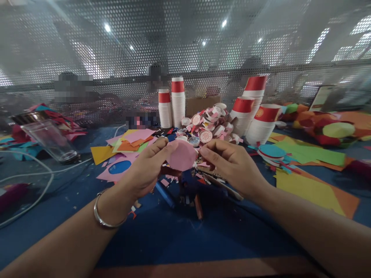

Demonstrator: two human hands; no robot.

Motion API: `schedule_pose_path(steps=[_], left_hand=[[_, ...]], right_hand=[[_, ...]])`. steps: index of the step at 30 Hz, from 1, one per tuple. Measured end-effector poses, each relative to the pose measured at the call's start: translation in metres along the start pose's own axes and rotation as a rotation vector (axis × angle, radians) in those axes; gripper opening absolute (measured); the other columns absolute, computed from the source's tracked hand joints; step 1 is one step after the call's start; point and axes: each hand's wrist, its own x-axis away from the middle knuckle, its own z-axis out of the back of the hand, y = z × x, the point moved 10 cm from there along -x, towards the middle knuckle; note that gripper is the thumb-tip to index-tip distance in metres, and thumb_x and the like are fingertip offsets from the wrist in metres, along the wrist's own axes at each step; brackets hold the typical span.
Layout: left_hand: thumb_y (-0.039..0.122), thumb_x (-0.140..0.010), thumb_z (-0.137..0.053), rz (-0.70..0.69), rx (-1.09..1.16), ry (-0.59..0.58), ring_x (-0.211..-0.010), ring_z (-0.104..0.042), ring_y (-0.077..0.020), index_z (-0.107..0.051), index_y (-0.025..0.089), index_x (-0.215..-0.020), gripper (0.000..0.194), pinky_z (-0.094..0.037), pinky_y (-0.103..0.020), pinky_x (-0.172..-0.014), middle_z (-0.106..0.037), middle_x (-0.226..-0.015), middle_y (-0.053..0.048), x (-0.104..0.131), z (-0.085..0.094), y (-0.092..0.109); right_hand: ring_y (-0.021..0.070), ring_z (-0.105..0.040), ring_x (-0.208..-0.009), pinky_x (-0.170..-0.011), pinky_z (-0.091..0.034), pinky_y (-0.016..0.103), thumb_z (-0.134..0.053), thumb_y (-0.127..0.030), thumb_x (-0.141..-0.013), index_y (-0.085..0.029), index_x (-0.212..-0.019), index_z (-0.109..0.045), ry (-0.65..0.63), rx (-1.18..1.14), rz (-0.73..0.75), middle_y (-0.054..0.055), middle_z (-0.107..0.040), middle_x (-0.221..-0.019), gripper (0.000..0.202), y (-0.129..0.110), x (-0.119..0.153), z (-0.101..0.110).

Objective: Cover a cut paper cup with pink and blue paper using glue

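Note:
A round pink paper disc (182, 155) is held up in front of me, its flat face towards me. My left hand (150, 166) grips its left edge between thumb and fingers. At the disc's right edge my right hand (228, 158) has thumb and fingertips drawn together; whether they pinch anything is too small to tell. Beneath both hands lies a dark blue object (199, 187), partly in shadow, with a blue stick (165, 195) and a brown stick (198, 206) by it. Behind the disc rises a heap of cut paper-cup pieces (210, 123).
Stacked red-and-white paper cups (178, 102) stand behind, with more cup stacks (261, 125) to the right. Coloured paper sheets (307, 189) lie on both sides. A glass tumbler (50, 139) and a white cable (52, 177) are at left. A perforated screen (185, 38) closes the back.

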Motion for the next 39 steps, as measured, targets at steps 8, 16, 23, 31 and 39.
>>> schedule_pose_path(steps=[8, 16, 23, 31, 39], left_hand=[[0.029, -0.095, -0.064, 0.044, 0.261, 0.147, -0.080, -0.066, -0.0198, -0.072, 0.013, -0.096, 0.018, -0.063, -0.032, -0.061, -0.071, -0.094, -0.009, -0.001, 0.004, -0.001], [0.034, -0.099, -0.057, 0.074, 0.231, 0.171, -0.078, -0.065, -0.0201, -0.070, 0.014, -0.099, 0.023, -0.061, -0.032, -0.059, -0.069, -0.098, -0.011, -0.004, 0.012, -0.002], [0.034, -0.097, -0.060, 0.059, 0.157, 0.239, -0.079, -0.069, -0.0207, -0.067, 0.019, -0.124, 0.031, -0.059, -0.030, -0.057, -0.070, -0.101, -0.010, -0.012, 0.034, -0.004], [0.033, -0.091, -0.073, -0.323, -0.091, 0.618, -0.086, -0.071, -0.0149, -0.073, 0.022, -0.093, 0.011, -0.057, -0.024, -0.068, -0.073, -0.093, -0.002, -0.009, 0.107, 0.044], [0.016, -0.084, -0.070, -0.258, -0.162, 0.660, -0.058, -0.065, -0.0113, -0.065, 0.023, -0.110, 0.027, -0.054, -0.025, -0.063, -0.069, -0.060, 0.009, -0.015, 0.149, 0.054]], right_hand=[[0.0116, -0.044, -0.064, -0.058, -0.033, 0.028, -0.063, -0.052, -0.096, -0.019, -0.078, -0.061, -0.235, 0.014, -0.015, -0.003, -0.054, -0.073, 0.037, 0.004, 0.004, -0.031], [0.0114, -0.041, -0.063, -0.057, -0.032, 0.027, -0.061, -0.042, -0.098, -0.019, -0.074, -0.059, -0.207, 0.008, -0.023, -0.003, -0.050, -0.070, 0.034, 0.008, 0.003, -0.026], [0.0112, -0.044, -0.062, -0.059, -0.034, 0.027, -0.064, -0.043, -0.096, -0.019, -0.078, -0.061, -0.234, -0.062, -0.123, -0.003, -0.053, -0.070, 0.030, 0.020, 0.006, -0.027], [0.0120, -0.048, -0.064, -0.060, -0.038, 0.028, -0.063, -0.044, -0.096, -0.018, -0.079, -0.061, -0.224, -0.085, -0.158, -0.002, -0.057, -0.072, 0.031, 0.026, 0.004, -0.024], [0.0121, -0.051, -0.067, -0.062, -0.041, 0.027, -0.064, -0.044, -0.096, -0.019, -0.081, -0.062, -0.210, -0.105, -0.104, -0.001, -0.057, -0.075, 0.029, 0.017, 0.003, -0.023]])
